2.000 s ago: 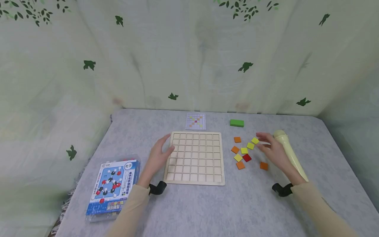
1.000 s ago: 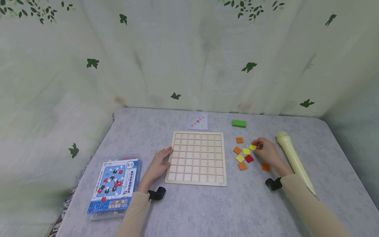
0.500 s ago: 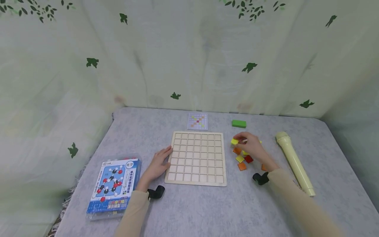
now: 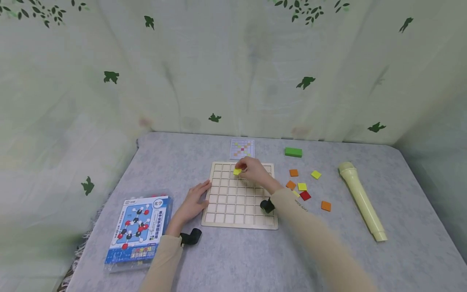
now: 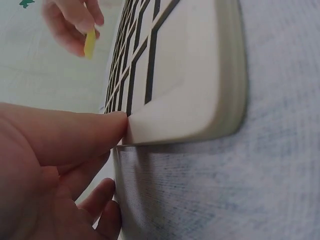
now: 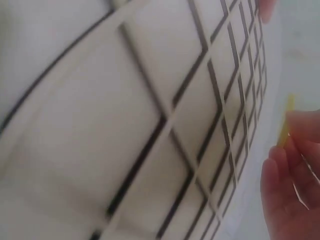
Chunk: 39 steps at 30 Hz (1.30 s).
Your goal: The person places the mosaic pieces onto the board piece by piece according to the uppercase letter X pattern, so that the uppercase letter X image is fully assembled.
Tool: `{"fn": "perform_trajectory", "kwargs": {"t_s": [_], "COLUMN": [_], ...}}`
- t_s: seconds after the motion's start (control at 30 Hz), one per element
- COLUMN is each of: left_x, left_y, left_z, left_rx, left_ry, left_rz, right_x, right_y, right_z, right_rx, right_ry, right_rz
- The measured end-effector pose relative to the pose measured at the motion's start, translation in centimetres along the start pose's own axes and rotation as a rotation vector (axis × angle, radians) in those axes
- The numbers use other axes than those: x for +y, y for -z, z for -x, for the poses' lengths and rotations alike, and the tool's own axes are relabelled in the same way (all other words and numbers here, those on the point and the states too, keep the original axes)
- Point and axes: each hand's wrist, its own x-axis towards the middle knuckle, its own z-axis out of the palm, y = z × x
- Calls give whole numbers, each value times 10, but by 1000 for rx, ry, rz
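My right hand (image 4: pixel 253 170) pinches a small square yellow tile (image 4: pixel 237 172) between thumb and fingertips, over the upper rows of a pale wooden grid board (image 4: pixel 233 221). Seen from the left wrist, that tile (image 5: pixel 89 44) is edge-on and above the board's surface. My left hand (image 4: pixel 191 202) rests along the board's left edge, its thumb (image 5: pixel 95 127) touching the rim near a corner. To the right of the board lie several loose tiles: orange (image 4: pixel 326 206), yellow (image 4: pixel 315 174) and one red (image 4: pixel 305 196). The right forearm covers part of this group.
Behind the board lies a card with a coloured grid pattern (image 4: pixel 242 149). A green block (image 4: pixel 293 152) sits at the back right. A cream microphone-shaped tube (image 4: pixel 363 202) lies at far right. A boxed molecular model set (image 4: pixel 138 227) is at left.
My right hand has picked a yellow tile from the group and carried it left over the board. The left hand has settled lower along the board's left edge.
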Motion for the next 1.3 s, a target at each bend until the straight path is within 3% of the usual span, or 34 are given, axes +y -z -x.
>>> {"fn": "perform_trajectory", "kwargs": {"t_s": [0.43, 0.87, 1.07, 1.2, 1.3], "left_x": [-1, 1, 1, 2, 2], "left_y": [2, 2, 2, 1, 1], "left_z": [3, 1, 0, 0, 0], "left_rx": [-4, -14, -16, -13, -9], "left_ry": [8, -10, 10, 14, 11], "left_rz": [17, 2, -2, -13, -20], "right_x": [-14, -17, -14, -4, 16], "right_y": [-42, -47, -32, -1, 28], "right_z": [-29, -30, -24, -11, 6], "right_rx": [-30, -11, -13, 14, 46], "right_ry": [-11, -34, -64, -96, -101], "right_rz": [176, 243, 130, 0, -54]}}
